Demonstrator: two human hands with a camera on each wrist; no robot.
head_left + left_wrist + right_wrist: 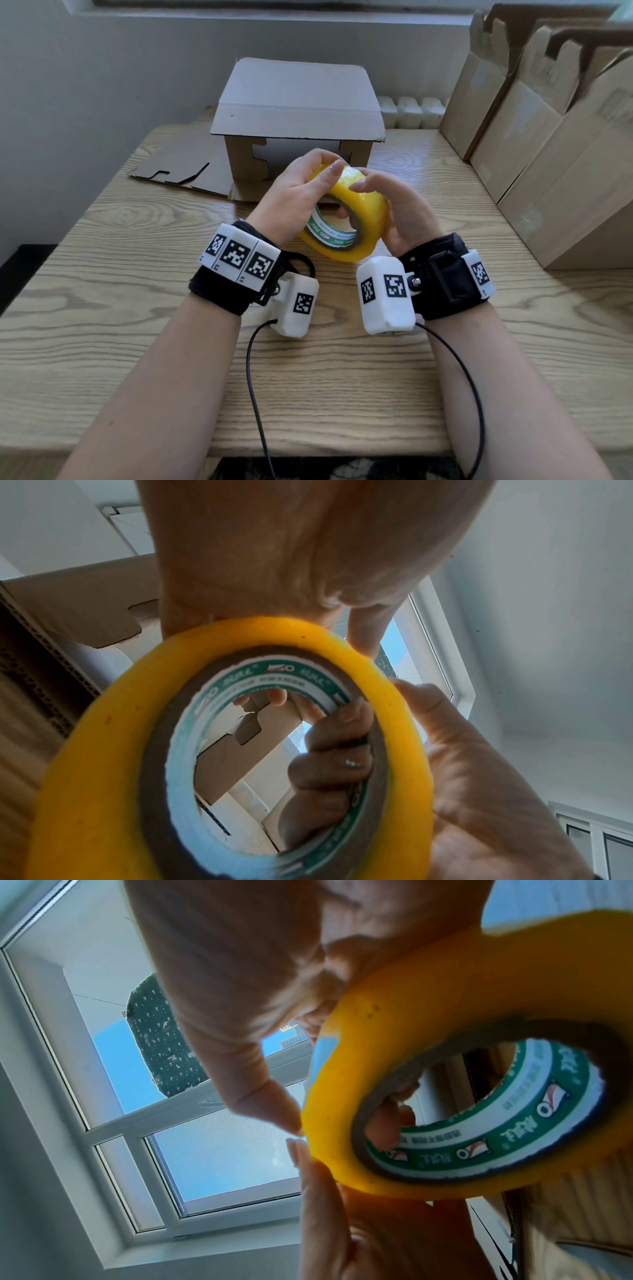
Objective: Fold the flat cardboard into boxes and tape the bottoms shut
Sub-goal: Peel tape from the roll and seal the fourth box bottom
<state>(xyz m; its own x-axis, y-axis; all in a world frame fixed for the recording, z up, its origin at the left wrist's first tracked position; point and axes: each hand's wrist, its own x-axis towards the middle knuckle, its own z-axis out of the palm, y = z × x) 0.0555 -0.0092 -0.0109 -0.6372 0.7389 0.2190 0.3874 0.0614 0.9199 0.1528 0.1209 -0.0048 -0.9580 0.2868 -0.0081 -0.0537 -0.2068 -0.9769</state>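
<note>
Tape roll in both hands, box waiting just beyond

We hold the yellow tape roll [346, 214] above the bench [102, 342], its open core facing near-left toward us. Our left hand [291, 195] grips it from the left, fingers hooked through the core and thumb over the top; our right hand [400, 212] cups the right rim, fingertips [356, 186] feeling the outer wrap, probably for the loose end. The folded box [298, 116] stands directly beyond the roll, its flaps still untaped, equally near both hands. Flat cardboard [178, 171] lies to its left.
</note>
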